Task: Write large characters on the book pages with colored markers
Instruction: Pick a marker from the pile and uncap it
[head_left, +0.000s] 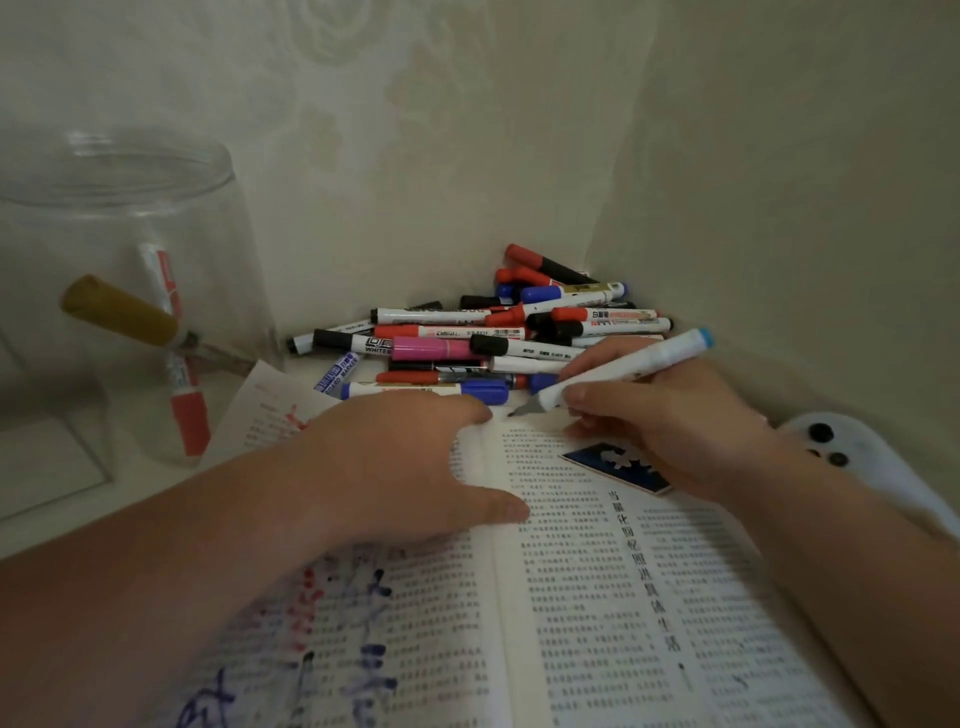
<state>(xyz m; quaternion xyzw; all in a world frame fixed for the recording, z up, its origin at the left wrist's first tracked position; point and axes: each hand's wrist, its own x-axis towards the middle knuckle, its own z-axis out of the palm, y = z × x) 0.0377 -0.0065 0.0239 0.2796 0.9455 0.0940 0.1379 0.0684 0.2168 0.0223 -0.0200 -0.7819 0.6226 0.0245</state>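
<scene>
Here we are over the open book (597, 597), lying flat right in front of the person, both pages dense with small print. The left hand (400, 467) lies flat on the left page, fingers relaxed and spread, thumb reaching across the gutter to pin it down. The right hand (670, 431) pinches a white marker (623, 366) with a light-blue end, its dark tip pointing at the top edge of the right page, just beside the left fingertips; whether it touches the paper is hard to call. Big blue and red characters (363, 623) already cover the lower left page. Behind the book, a heap of markers (493, 332) fills the corner. Off to the left stands a clear jar (130, 208) with a few markers inside.
</scene>
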